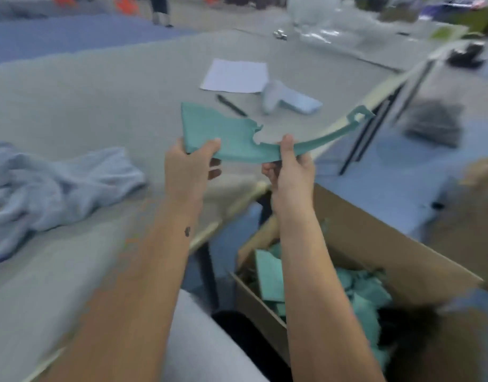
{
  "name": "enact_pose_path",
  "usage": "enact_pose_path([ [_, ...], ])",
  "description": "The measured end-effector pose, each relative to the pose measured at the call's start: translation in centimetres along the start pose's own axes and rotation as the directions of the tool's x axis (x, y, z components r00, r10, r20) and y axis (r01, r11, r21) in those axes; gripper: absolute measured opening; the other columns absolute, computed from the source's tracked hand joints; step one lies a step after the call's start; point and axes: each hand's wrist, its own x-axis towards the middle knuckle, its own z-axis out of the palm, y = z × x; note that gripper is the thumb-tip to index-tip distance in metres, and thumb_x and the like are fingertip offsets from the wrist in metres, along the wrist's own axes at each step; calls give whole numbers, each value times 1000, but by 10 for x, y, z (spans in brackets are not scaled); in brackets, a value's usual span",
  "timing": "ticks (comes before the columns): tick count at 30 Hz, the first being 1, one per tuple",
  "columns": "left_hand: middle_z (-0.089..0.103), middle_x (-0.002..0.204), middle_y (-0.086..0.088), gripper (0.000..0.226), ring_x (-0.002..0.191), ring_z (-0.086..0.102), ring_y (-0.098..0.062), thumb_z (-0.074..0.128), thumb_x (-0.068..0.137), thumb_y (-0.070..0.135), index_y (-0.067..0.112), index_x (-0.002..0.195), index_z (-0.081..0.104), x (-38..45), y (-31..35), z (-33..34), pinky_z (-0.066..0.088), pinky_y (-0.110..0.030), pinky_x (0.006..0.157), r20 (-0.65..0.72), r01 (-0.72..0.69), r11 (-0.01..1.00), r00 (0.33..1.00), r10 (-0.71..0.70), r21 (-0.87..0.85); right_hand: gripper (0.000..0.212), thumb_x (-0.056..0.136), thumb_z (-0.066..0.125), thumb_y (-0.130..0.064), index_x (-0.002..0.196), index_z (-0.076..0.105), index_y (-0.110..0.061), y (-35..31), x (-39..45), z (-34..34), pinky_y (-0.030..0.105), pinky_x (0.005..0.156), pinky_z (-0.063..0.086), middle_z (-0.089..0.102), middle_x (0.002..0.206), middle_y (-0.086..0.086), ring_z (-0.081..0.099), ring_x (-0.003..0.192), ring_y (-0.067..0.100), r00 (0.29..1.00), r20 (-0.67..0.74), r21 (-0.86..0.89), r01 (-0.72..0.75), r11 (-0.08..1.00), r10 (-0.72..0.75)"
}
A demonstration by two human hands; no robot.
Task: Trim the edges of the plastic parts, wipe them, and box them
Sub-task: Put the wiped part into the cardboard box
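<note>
A curved teal plastic part (232, 139) is held up over the table's front right corner. My left hand (190, 164) grips its wide end, thumb on top and fingers curled underneath. My right hand (288, 166) pinches the narrow arm of the part near its middle, and that arm sweeps up to the right to a notched tip. Below my right forearm an open cardboard box (375, 244) stands on the floor with several more teal parts (358, 293) inside. A pale blue wiping cloth (58, 183) lies crumpled on the table at the left. The picture is blurred.
On the grey table (99, 92) lie a white sheet of paper (234, 75), a dark pen-like tool (230, 104) and a light blue folded item (289, 102). Clear plastic bags (320, 26) sit at the back. A dark grey bundle (433, 122) lies on the floor at right.
</note>
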Motion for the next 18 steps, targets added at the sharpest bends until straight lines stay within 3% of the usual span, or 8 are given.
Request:
enact_pose_path([
  [3,64,70,0,11,45,58,-5,71,85,16,18,88,61,-24,-23,65,47,-20,42,168,-46,993,985,28,105,24,99,55,-29,99,52,-5,-18,15,-75,23,40,36,48,60,6,43,40,12,984,-172,78,-23,997,36],
  [7,61,69,-5,14,39,52,-6,65,89,8,17,93,55,-63,-69,113,40,-19,37,320,76,994,942,-98,82,27,98,52,-29,77,55,-12,-16,11,-161,18,35,30,49,50,0,41,35,9,932,-305,132,-164,978,197],
  [10,63,70,-4,19,44,55,-6,68,87,7,20,95,57,-82,-116,113,43,-21,42,440,70,964,880,-180,255,22,95,52,-27,76,54,-16,-6,1,-215,15,34,30,52,49,-1,43,34,9,862,-363,120,-332,935,353],
  [13,65,76,1,30,55,60,-6,69,88,8,7,116,59,-93,-159,100,49,-20,49,476,124,851,783,-400,510,14,94,52,-18,81,52,-14,19,-13,-258,16,33,36,52,55,3,47,41,12,749,-452,168,-462,871,485],
  [16,64,110,-7,52,88,64,-21,61,94,13,5,141,40,-98,-188,91,56,-34,73,413,246,694,653,-635,677,11,96,52,-14,87,48,-9,49,-29,-275,19,35,43,50,73,8,55,57,18,629,-528,284,-502,817,570],
  [18,53,136,-7,60,109,57,-22,57,96,31,17,148,30,-98,-194,83,50,-36,83,391,103,529,558,-732,842,12,98,51,-14,107,51,-6,63,-38,-275,24,47,52,56,99,15,63,79,25,535,-589,407,-450,794,605],
])
